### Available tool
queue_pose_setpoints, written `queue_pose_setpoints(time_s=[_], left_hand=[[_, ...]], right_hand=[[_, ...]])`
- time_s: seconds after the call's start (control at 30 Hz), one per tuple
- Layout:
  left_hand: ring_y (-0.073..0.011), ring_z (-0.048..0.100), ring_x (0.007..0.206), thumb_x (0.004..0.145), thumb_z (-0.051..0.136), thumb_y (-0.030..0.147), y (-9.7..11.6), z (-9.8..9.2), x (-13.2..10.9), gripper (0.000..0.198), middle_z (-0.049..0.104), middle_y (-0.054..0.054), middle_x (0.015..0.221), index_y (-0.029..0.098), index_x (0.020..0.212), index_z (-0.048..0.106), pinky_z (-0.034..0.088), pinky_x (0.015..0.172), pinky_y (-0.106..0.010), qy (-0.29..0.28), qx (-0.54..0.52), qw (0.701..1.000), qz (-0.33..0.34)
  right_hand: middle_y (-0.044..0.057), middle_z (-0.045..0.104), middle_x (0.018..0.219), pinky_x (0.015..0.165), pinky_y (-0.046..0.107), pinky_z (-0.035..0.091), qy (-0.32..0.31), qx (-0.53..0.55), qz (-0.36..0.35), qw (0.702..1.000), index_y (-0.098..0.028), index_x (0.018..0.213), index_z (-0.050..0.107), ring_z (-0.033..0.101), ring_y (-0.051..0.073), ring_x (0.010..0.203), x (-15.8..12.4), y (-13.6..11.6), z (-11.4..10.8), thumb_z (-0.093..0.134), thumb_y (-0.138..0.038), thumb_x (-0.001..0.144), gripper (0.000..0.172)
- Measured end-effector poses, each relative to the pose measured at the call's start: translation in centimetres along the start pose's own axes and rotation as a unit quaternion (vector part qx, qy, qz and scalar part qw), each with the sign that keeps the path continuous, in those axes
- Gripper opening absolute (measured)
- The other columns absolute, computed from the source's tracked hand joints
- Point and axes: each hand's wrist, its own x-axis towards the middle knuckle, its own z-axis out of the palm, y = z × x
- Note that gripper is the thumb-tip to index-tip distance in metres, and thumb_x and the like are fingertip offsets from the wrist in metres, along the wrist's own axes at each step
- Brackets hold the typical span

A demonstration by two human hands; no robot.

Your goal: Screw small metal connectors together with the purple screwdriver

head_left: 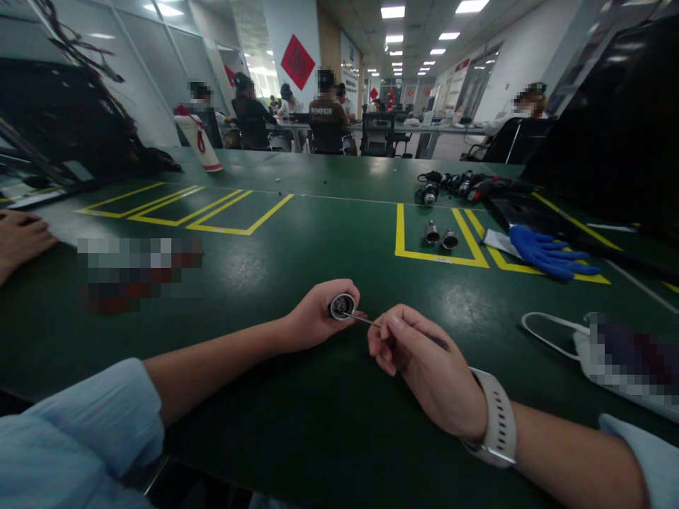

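My left hand (318, 314) is closed around a round metal part (342, 306), its hollow end facing me and some small pieces visible inside. From the right comes the thin metal shaft of a screwdriver (361, 319), its tip at the mouth of that part. My right hand (419, 360) grips the tool between thumb and fingers. Most of the handle is hidden in the palm; a dark bit of it shows beside the hand. Two similar metal cups (432, 232) stand farther off, inside a yellow-taped box.
On the green table (339, 240) lie a blue glove (546, 251), a heap of black cabled parts (456, 185) and, at right, a white-edged object (610, 367), partly pixelated. A white cup (199, 141) stands far left. Another person's hand (24, 240) rests at the left edge.
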Motion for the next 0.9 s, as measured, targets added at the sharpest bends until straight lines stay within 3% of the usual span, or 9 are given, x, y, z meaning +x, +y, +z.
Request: queue_pose_setpoints(time_s=[0.23,0.57,0.9], left_hand=[[-0.0104,0.046,0.062,0.079,0.054,0.019,-0.01,0.13,-0.15,0.01,0.05,0.001,0.068,0.016,0.072,0.048,0.037,0.057,-0.023,-0.023,0.07,0.997,0.028],[-0.0091,0.044,0.059,0.078,0.057,0.018,0.54,0.09,-0.21,0.013,0.048,0.003,0.066,0.015,0.07,0.048,0.036,0.055,-0.021,-0.008,0.004,1.0,0.015],[-0.0085,0.043,0.058,0.077,0.06,0.017,0.47,0.38,-0.31,0.016,0.047,0.004,0.065,0.015,0.069,0.046,0.035,0.055,-0.021,0.021,0.01,1.0,0.0]], right_hand=[[0.0,0.056,0.073,0.057,0.025,0.037,0.009,-0.142,-0.068,0.988,-0.019,0.075,0.058,0.046,0.011,0.062,-0.51,0.52,-0.46,0.049,-0.034,0.092,0.024],[0.002,0.061,0.072,0.052,0.022,0.035,0.002,0.029,0.026,0.999,-0.017,0.075,0.056,0.046,0.01,0.058,0.03,0.22,-0.16,0.053,-0.033,0.088,0.021],[0.001,0.06,0.073,0.055,0.024,0.036,0.003,-0.042,-0.034,0.999,-0.018,0.075,0.056,0.047,0.011,0.061,-0.37,0.28,-0.27,0.05,-0.034,0.09,0.022]])
